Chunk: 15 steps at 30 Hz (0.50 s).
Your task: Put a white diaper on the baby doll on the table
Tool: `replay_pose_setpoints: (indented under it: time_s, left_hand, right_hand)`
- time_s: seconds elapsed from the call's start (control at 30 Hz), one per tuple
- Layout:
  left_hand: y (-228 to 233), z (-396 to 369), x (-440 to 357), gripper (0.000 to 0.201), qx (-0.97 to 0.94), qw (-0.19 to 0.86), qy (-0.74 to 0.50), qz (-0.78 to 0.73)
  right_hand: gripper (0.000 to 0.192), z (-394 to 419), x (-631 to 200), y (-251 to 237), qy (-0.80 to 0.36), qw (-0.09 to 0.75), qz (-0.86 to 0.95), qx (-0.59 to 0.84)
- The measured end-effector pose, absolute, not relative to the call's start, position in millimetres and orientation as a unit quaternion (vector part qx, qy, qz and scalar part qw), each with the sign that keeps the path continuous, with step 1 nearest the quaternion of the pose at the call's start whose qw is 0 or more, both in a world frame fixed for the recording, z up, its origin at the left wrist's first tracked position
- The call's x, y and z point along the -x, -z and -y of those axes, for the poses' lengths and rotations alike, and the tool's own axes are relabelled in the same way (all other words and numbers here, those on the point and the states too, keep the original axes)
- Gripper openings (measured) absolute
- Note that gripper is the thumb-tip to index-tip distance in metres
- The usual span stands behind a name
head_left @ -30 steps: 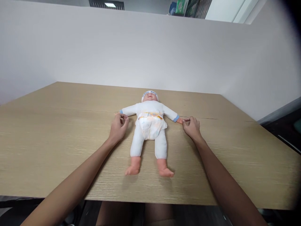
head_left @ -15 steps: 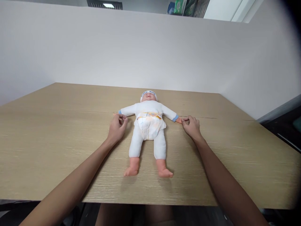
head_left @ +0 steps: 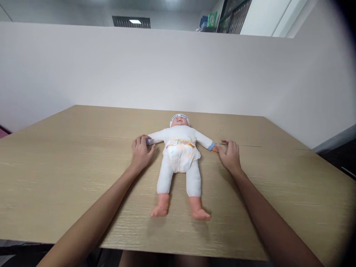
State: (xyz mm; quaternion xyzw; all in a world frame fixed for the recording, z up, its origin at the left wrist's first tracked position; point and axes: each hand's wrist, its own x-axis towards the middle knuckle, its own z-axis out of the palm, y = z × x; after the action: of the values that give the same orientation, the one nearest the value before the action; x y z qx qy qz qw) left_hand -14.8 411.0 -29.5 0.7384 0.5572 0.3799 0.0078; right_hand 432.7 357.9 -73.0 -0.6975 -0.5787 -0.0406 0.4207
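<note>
A baby doll (head_left: 180, 155) in a white suit, diaper and white cap lies on its back in the middle of the wooden table (head_left: 69, 167), arms spread and feet toward me. My left hand (head_left: 141, 152) lies flat over the end of the doll's arm on the left side and hides the doll's hand. My right hand (head_left: 230, 155) lies flat on the table with its fingers stretched out. Its thumb touches the doll's other hand by the blue cuff. Neither hand grips anything.
A white partition wall (head_left: 178, 66) stands behind the table's far edge. The table's near edge runs just above my lap. A dark surface (head_left: 339, 155) lies beyond the table's right side.
Both hands have gone from pinching the doll's hands to lying flat with fingers stretched out. The view has tilted up a little, so the doll sits lower in the picture.
</note>
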Motion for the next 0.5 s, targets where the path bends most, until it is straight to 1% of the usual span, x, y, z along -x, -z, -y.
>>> replay_pose_setpoints:
  time_s: [0.07, 0.13, 0.2, 0.23, 0.33, 0.37, 0.43, 0.5]
  left_hand:
    - [25, -425, 14, 0.052, -0.756, -0.013, -0.354, -0.551]
    - [21, -440, 9, 0.06, -0.771, -0.005, -0.313, -0.555]
    - [17, -452, -1, 0.062, -0.776, 0.013, -0.27, -0.57]
    - [14, -456, -7, 0.061, -0.773, 0.017, -0.252, -0.581]
    - [3, -454, -26, 0.053, -0.753, 0.026, -0.226, -0.617]
    - [-4, -448, -31, 0.052, -0.743, 0.04, -0.227, -0.628]
    - [-20, -429, -37, 0.052, -0.72, 0.093, -0.24, -0.644]
    - [-39, -399, -37, 0.055, -0.694, 0.149, -0.26, -0.655]
  right_hand:
    - [0.067, -362, -415, 62, 0.048, 0.398, 0.618, 0.677]
    - [0.072, -369, -393, 50, 0.04, 0.342, 0.662, 0.666]
    - [0.074, -381, -371, 36, 0.004, 0.277, 0.68, 0.679]
    - [0.071, -387, -360, 29, -0.017, 0.258, 0.665, 0.7]
    - [0.045, -402, -338, 11, -0.053, 0.236, 0.633, 0.735]
    - [0.04, -403, -333, 6, -0.062, 0.234, 0.629, 0.738]
    - [0.035, -397, -329, -4, -0.083, 0.234, 0.627, 0.739]
    - [0.036, -378, -328, -15, -0.104, 0.241, 0.629, 0.732]
